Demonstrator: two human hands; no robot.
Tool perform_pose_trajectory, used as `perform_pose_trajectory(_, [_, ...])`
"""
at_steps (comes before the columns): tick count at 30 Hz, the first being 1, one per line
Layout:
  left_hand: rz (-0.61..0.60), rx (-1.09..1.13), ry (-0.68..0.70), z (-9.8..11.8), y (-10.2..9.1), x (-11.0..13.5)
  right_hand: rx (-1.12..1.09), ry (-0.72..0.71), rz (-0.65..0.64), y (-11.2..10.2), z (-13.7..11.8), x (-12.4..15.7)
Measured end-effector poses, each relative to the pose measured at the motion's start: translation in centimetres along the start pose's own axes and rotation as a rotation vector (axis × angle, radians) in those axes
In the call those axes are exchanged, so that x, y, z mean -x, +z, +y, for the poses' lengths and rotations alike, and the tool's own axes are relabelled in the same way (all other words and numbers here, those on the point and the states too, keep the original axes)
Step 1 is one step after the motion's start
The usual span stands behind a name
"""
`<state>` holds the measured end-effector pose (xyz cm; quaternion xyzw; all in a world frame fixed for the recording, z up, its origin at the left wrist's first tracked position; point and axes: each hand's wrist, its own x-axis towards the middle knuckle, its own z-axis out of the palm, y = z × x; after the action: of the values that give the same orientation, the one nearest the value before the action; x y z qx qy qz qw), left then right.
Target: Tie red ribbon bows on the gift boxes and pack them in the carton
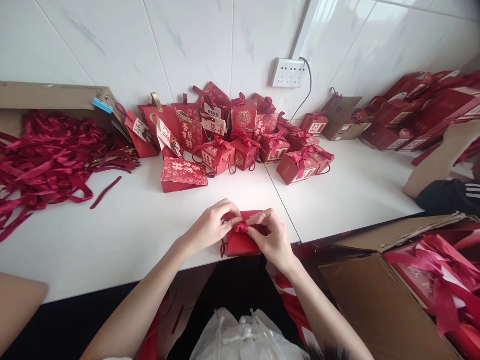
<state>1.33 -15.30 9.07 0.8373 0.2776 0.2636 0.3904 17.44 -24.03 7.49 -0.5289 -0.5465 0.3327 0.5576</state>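
A red gift box [243, 246] rests at the front edge of the white table, with a dark red ribbon [241, 228] bunched in a knot or bow on its top. My left hand [219, 221] pinches the ribbon from the left, thumb and fingertips together. From the right, my right hand [273, 234] pinches the same ribbon, its thumb against the knot. A thin red cord loop [223, 248] hangs at the box's left side. The fingers partly cover the ribbon's ends.
Several finished-looking red boxes [245, 152] stand along the tiled wall. Loose ribbons [45, 155] pile up at the left beside a cardboard box [56, 92]. Another carton [378, 290] with red boxes stands at the lower right. Other people's arms [442, 155] reach in at both sides.
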Motion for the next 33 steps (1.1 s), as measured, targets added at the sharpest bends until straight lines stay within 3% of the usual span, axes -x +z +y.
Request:
perform_pose_trajectory(7, [0.039,-0.043,0.08,0.2,0.7,2.2,0.06,-0.045,0.034,0.2,0.0,0.2])
perform_pose_trajectory(11, [0.158,-0.057,0.042,0.4,1.8,2.4,0.206,-0.107,0.042,0.1,-0.1,0.2])
perform_pose_trajectory(15, [0.178,-0.012,0.0,0.2,2.4,2.3,0.298,-0.149,0.01,-0.4,-0.4,0.0])
perform_pose_trajectory(26, [0.226,0.219,-0.274,1.1,3.6,2.0,0.274,-0.116,-0.005,-0.6,-0.2,-0.1])
perform_pose_trajectory(33, [0.221,0.301,-0.287,1.3,3.6,2.0,0.249,-0.109,-0.053,-0.5,-0.3,-0.1])
